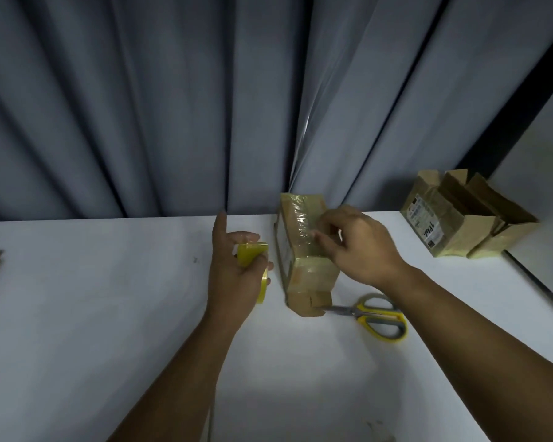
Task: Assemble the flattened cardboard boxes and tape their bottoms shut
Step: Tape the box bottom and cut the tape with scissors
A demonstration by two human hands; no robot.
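With the left hand (pixel 237 272) gripping a yellow tape roll (pixel 253 254), the right hand (pixel 359 247) pinched the taped top of the cardboard box (pixel 304 275) on the tabletop (pixel 109 298), scissors (pixel 380 314) by the box's near end.

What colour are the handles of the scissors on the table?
The scissors have yellow handles with grey inside, shown in the head view.

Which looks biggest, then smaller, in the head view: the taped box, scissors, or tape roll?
Largest: taped box.
Then: scissors.
Smallest: tape roll, though the left hand hides part of it.
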